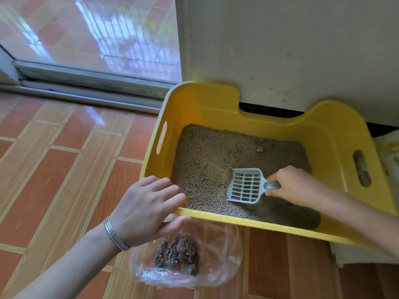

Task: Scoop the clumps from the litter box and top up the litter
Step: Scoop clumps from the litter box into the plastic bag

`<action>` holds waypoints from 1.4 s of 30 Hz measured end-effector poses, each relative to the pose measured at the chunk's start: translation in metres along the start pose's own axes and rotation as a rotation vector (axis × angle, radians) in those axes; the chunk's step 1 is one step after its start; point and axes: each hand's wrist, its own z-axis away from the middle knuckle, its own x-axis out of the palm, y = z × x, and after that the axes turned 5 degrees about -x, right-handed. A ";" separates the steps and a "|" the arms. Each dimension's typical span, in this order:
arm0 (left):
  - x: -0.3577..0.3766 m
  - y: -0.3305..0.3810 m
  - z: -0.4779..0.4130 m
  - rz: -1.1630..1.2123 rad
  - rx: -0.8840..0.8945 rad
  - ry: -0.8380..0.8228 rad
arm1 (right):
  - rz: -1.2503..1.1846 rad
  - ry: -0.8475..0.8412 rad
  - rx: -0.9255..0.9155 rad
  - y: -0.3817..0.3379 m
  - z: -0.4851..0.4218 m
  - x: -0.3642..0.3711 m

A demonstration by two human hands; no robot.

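Under the left hand [146, 209], resting loose-fingered on the litter box [323, 134], a clear bag [218, 251] holds clumps [176, 253]; the right hand [299, 186] grips the scoop [246, 186] (pale, slotted) on the litter [205, 158].

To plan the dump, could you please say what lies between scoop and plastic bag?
Head view: litter, then the near rim of the litter box.

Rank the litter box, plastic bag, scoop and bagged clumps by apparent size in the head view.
1. litter box
2. plastic bag, though it lies nearer the camera
3. scoop and clumps: they look about alike, so unranked
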 end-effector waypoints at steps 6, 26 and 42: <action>0.004 0.001 0.000 0.012 0.001 0.046 | -0.151 0.056 -0.084 -0.012 -0.024 0.011; 0.007 0.001 -0.001 0.037 -0.005 0.063 | -0.478 0.196 -0.195 -0.061 -0.084 0.015; 0.007 0.001 -0.001 0.024 -0.012 0.074 | -0.539 0.262 -0.220 -0.035 -0.048 0.000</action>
